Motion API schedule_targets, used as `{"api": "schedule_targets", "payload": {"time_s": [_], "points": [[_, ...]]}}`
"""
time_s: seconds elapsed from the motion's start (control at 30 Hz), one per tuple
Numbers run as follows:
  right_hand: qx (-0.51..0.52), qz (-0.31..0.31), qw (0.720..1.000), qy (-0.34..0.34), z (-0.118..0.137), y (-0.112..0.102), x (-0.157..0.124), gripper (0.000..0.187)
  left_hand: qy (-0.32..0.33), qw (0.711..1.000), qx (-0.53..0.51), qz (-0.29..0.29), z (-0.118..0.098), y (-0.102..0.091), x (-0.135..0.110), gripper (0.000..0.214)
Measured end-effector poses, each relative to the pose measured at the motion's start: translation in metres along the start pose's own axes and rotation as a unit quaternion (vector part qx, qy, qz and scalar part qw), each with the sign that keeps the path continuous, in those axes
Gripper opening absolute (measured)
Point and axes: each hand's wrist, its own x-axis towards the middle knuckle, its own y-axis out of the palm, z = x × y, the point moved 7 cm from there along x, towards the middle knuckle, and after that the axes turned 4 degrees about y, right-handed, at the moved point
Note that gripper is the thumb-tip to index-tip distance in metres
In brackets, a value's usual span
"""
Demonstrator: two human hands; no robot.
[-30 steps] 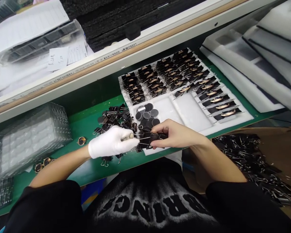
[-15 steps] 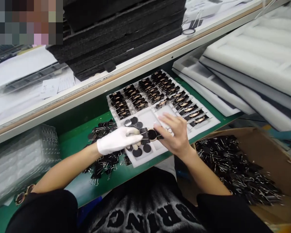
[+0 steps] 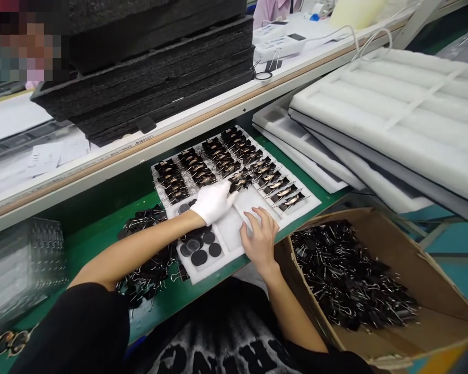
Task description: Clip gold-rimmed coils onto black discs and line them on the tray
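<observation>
Clipped gold-rimmed piece (image 3: 241, 179) in white tray (image 3: 228, 232), just beyond fingertips of gloved L grip (image 3: 213, 203); can't tell if pinched. R grip (image 3: 261, 239) over tray's nr edge, fingers spread & bent. Loose blk discs (image 3: 199, 257) L of it, in tray, on green table (image 3: 101, 227).
</observation>
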Motion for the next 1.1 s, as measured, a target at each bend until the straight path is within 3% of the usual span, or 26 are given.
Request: {"api": "schedule_targets", "payload": {"time_s": [0.23, 0.53, 0.77, 1.1], "points": [[0.016, -0.002, 1.000, -0.013, -0.001, 0.000, 0.000, 0.019, 0.014, 0.999, 0.046, 0.017, 0.001, 0.015, 0.009, 0.044], [0.025, -0.012, 1.000, -0.013, -0.001, 0.001, 0.000, 0.016, 0.033, 0.997, 0.073, 0.017, 0.010, 0.013, -0.001, 0.048], [0.027, -0.014, 0.999, -0.011, -0.002, 0.003, 0.000, 0.015, 0.053, 0.995, 0.087, 0.021, 0.002, 0.018, 0.010, 0.046], [0.032, -0.017, 0.999, -0.009, -0.001, 0.001, 0.000, 0.015, 0.032, 0.995, 0.097, 0.011, -0.005, 0.015, 0.017, 0.047]]}}
